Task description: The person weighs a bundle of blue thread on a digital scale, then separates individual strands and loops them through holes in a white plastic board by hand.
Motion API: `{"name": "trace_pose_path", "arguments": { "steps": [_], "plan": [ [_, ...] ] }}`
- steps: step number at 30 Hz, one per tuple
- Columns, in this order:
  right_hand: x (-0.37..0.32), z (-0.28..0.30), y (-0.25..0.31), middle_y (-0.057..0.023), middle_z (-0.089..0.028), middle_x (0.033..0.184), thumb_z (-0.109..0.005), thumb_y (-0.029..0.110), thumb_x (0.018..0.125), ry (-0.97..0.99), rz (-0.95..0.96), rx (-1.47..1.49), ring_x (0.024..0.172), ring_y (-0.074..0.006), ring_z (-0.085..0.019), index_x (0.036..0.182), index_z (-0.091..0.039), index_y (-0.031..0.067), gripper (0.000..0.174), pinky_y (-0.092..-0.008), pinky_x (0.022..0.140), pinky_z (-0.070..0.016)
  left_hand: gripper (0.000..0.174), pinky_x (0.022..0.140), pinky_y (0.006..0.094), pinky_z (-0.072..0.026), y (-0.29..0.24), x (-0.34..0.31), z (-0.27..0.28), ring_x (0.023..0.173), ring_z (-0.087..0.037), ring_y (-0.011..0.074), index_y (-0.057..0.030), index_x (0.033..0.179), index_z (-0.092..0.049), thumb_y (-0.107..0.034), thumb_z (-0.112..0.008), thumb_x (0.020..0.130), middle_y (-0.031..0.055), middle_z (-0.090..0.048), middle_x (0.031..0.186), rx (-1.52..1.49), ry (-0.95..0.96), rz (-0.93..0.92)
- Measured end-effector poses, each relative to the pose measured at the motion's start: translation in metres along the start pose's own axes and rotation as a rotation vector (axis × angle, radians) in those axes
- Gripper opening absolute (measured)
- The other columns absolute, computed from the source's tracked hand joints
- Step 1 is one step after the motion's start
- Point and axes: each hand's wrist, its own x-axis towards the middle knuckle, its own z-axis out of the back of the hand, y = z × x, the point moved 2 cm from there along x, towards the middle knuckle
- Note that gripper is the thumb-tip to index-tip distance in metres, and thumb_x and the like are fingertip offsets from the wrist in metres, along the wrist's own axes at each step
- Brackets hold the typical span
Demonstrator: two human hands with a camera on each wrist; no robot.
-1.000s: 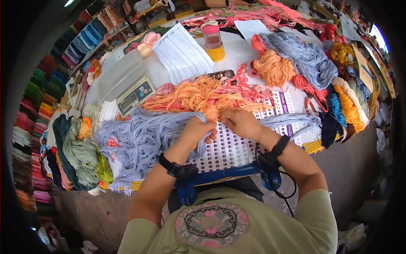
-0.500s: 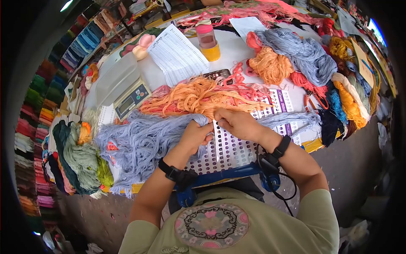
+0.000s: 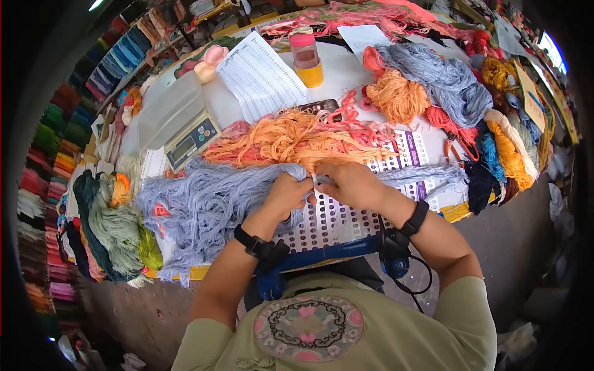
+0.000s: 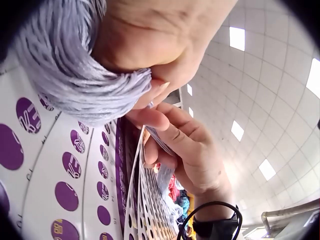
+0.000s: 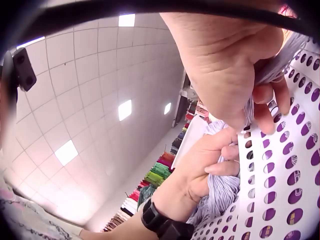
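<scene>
A thick bundle of blue-grey embroidery thread (image 3: 192, 198) spreads over the left of the table. My left hand (image 3: 284, 195) grips its right end, and in the left wrist view the thread (image 4: 75, 65) loops beneath the curled fingers. Close beside it, my right hand (image 3: 356, 185) has strands of the same thread (image 5: 280, 65) running through its curled fingers. The thumb and fingers also meet at the far end of a long white punched card (image 5: 245, 175), one of several cards with purple-dotted holes (image 3: 328, 226). Both hands' fingertips nearly meet there.
Orange thread (image 3: 297, 139) lies over pink thread just beyond the hands. A digital scale (image 3: 192, 142), printed sheet (image 3: 260, 77), pink-lidded bottle (image 3: 304, 59) and phone (image 3: 322, 108) stand or lie farther back. Thread piles (image 3: 433, 80) line the right side, near orange-handled snips (image 3: 455, 151).
My right hand has come slightly back toward me, away from the orange thread, and the end of a white card now shows between the hands. My left hand keeps its hold on the blue-grey thread.
</scene>
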Motion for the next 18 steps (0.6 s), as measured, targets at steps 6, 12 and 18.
{"name": "trace_pose_path", "arguments": {
  "steps": [6,12,18],
  "plan": [
    [0.008,-0.002,0.001,-0.0196,-0.065,0.089,-0.068,0.028,0.082,0.036,0.017,0.021,0.085,-0.0396,-0.063,0.110,-0.050,0.0070,0.039,-0.0457,0.074,-0.0488,0.005,0.036,0.0214,-0.0324,-0.003,-0.004,0.021,0.052,-0.061,0.0130,-0.0008,0.086,-0.056,-0.005,-0.055,0.086,0.0088,-0.062,0.072,0.260,-0.115,-0.213],
    [0.008,-0.008,-0.006,-0.0180,-0.065,0.091,-0.069,0.028,0.082,-0.011,0.069,0.095,0.083,-0.0379,-0.063,0.106,-0.049,0.0082,0.038,-0.0445,0.072,-0.0484,0.009,0.036,0.0231,-0.0346,-0.021,-0.025,0.059,0.049,-0.059,0.0139,0.0009,0.095,-0.056,-0.005,-0.055,0.088,0.0093,-0.062,0.072,0.120,-0.213,-0.151],
    [0.008,-0.009,-0.006,-0.0158,-0.065,0.091,-0.070,0.028,0.081,-0.016,0.072,0.088,0.083,-0.0354,-0.064,0.108,-0.050,0.0091,0.039,-0.0431,0.072,-0.0490,0.024,0.040,0.0240,-0.0369,-0.008,-0.019,0.054,0.055,-0.058,0.0131,-0.0027,0.103,-0.056,-0.023,-0.061,0.091,0.0101,-0.064,0.079,0.179,-0.164,-0.077]
  ]
}}
